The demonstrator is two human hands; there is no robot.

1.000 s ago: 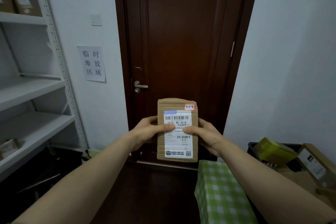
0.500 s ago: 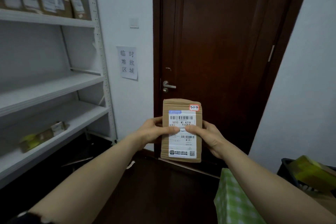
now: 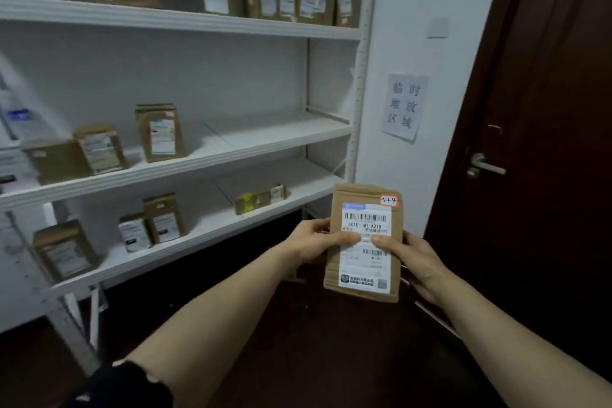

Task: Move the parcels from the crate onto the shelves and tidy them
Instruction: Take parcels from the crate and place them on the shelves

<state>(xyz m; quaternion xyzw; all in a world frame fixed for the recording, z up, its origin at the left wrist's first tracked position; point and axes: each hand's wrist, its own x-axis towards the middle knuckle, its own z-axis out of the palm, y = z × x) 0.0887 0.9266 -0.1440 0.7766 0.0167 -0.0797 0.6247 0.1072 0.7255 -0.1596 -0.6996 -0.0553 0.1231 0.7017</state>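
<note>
Standing upright at lower right, the parcel [image 3: 364,209] is clamped by fingers [image 3: 344,237] of the left hand [image 3: 314,240] and right hand [image 3: 419,258]. The shelves [image 3: 231,156] are seen leftward, nearer the left hand.

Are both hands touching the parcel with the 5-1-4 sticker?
Touching. The head view shows the left hand and right hand gripping the parcel by its sides, both thumbs lying on its white label.

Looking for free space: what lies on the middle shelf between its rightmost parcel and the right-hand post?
Nothing: in the head view, the middle shelf is bare board from its rightmost parcel to the right-hand post.
</note>
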